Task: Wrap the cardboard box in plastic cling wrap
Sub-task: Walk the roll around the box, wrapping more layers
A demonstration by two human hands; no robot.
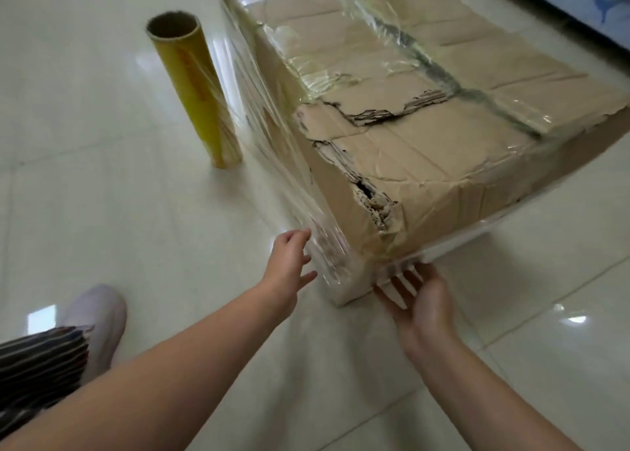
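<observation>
Left hand (289, 256) open, just beside the cling wrap (272, 136) on the cardboard box (409, 143); right hand (419, 297) open, straight fingers touching its near side.

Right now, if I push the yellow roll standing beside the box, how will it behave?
The roll stands on end, tall and narrow, so it would probably tip easily. Being round, on the glossy floor it would likely roll away. Its open top shows a hollow tube, so it is probably light.
</observation>
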